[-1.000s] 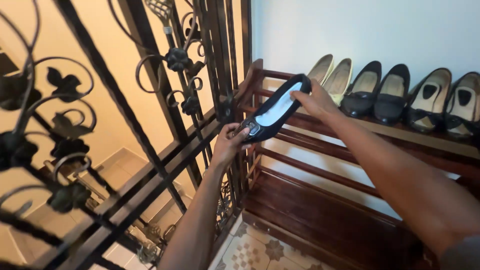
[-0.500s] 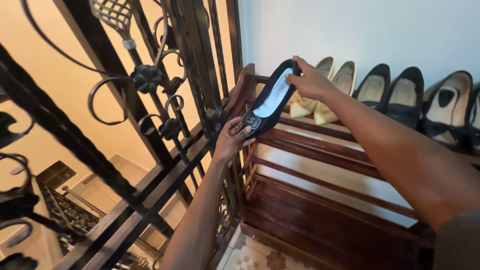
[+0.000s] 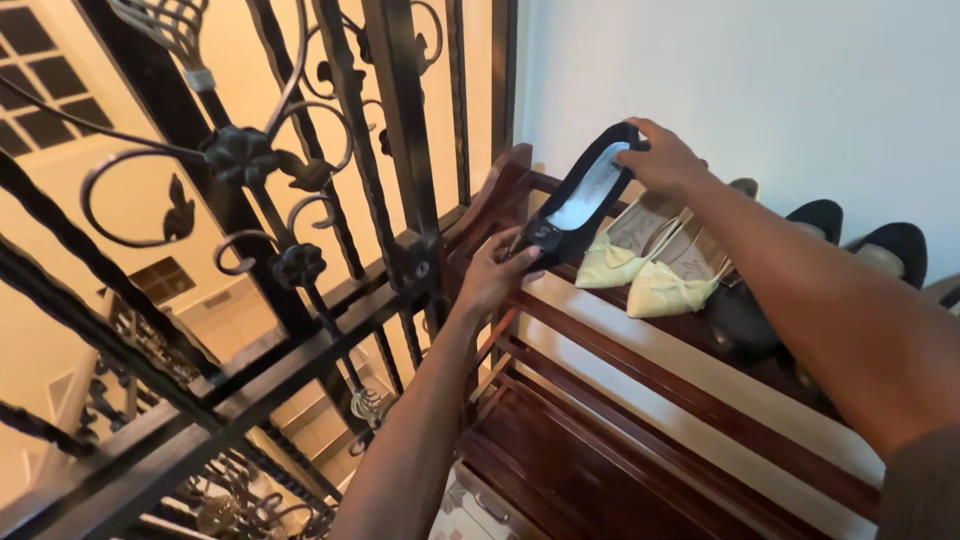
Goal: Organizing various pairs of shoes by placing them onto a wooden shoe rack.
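I hold a black flat shoe (image 3: 578, 205) with a pale insole in both hands, tilted steeply with its heel up, over the left end of a dark wooden shoe rack (image 3: 640, 350). My right hand (image 3: 662, 160) grips the heel end at the top. My left hand (image 3: 495, 273) holds the toe end below, near the rack's carved side post. A pair of pale yellow pointed shoes (image 3: 650, 265) sits on the top shelf just right of the held shoe.
More black shoes (image 3: 825, 225) line the top shelf to the right, against a white wall. A black wrought-iron gate (image 3: 330, 250) with scrolls stands close on the left. Lower rack shelves (image 3: 600, 460) and a patterned tile floor lie below.
The shoe has tipped more upright, heel raised higher. My view has shifted closer and to the right along the rack; both hands keep their grip.
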